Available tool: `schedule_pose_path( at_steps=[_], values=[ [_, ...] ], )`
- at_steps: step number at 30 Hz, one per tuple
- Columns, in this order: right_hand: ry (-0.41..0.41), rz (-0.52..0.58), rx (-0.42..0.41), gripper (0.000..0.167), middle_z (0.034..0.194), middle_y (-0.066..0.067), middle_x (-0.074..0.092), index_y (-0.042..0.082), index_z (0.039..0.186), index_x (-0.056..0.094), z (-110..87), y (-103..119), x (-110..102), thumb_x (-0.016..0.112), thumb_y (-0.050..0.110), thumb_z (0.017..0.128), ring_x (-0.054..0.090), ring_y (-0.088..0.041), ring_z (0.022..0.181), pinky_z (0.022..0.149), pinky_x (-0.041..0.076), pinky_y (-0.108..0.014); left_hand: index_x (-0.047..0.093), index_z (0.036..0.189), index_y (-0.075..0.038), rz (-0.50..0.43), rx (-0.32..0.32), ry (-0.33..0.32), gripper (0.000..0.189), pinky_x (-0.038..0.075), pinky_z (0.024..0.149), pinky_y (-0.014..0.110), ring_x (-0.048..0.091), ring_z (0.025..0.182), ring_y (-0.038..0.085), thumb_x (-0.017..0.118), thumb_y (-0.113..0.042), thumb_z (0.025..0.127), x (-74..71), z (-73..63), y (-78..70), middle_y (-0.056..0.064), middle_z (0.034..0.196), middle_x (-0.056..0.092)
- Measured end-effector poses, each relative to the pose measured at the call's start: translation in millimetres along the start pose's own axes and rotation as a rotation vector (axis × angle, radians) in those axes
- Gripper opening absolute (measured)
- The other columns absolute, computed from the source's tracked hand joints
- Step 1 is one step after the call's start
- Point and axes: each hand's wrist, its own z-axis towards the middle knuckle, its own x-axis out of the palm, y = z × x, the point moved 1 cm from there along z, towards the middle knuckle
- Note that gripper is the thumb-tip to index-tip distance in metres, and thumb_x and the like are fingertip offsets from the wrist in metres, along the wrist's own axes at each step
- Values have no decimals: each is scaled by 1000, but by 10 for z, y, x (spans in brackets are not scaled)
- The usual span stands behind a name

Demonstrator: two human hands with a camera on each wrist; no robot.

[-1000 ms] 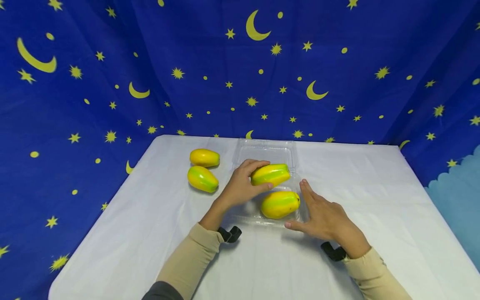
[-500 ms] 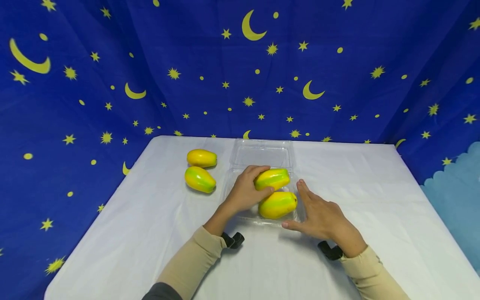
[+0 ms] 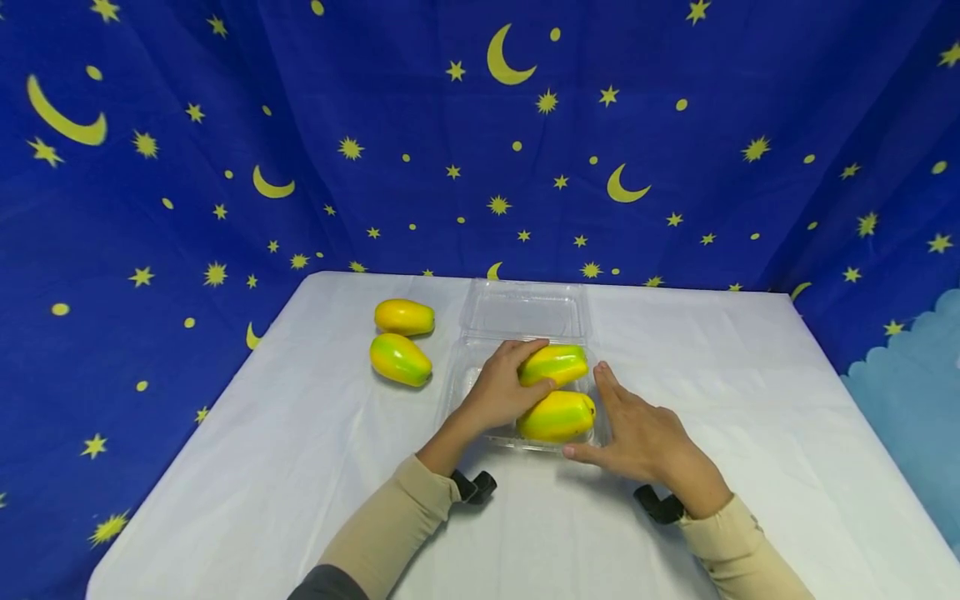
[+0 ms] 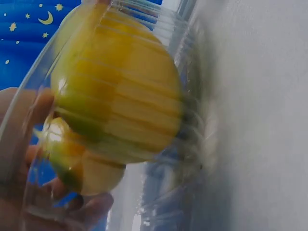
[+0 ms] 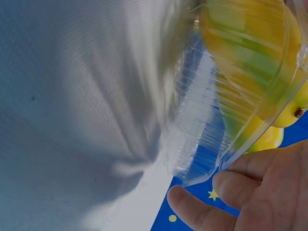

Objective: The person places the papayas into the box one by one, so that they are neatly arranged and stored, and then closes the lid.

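In the head view my left hand (image 3: 506,387) grips the farther of two yellow-green papayas, its thumb along the near side. That papaya (image 3: 558,364) lies in the clear plastic clamshell box (image 3: 467,379), close beside the nearer papaya (image 3: 557,417). Through the box wall in the left wrist view, one papaya (image 4: 115,86) looms large, with my left fingers behind it. My right hand (image 3: 645,437) is spread at the box's right side, holding no fruit. Its fingertips are at the box rim (image 5: 250,147) in the right wrist view; whether they press it I cannot tell.
Two more papayas lie on the white-covered table (image 3: 262,467) left of the box: a yellower one (image 3: 403,317) behind a greener one (image 3: 401,360). The box lid (image 3: 525,308) is folded back flat behind. A blue star-patterned curtain (image 3: 420,108) hangs at the back.
My left hand has moved rightward and nearer with the farther papaya, settling it close to the other one. The right hand stays almost where it was at the box's right side.
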Motion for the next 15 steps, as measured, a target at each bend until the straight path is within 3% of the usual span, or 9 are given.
schedule_pose_path(
  at_steps=[7, 11, 15],
  values=[
    [18, 4, 2, 130, 168, -12, 16, 6, 161, 5, 34, 64, 19, 50, 91, 73, 45, -38, 142, 87, 52, -65, 48, 149, -30, -19, -49, 9, 63, 48, 99, 47, 53, 121, 24, 68, -40, 91, 6, -8, 46, 10, 138, 53],
    [14, -17, 14, 131, 166, -14, 22, 6, 161, 5, 31, 58, 8, 49, 92, 73, 47, -38, 140, 87, 53, -63, 48, 150, -25, -43, -39, 29, 63, 47, 97, 45, 52, 117, 23, 66, -40, 92, 37, 31, 77, 8, 138, 57],
    [15, -18, 25, 132, 165, -15, 25, 5, 161, 6, 22, 49, 2, 48, 93, 73, 47, -38, 140, 87, 53, -62, 48, 150, -20, -96, -28, 61, 61, 46, 105, 46, 55, 124, 23, 65, -35, 94, 45, 55, 84, 4, 143, 59]
  ],
)
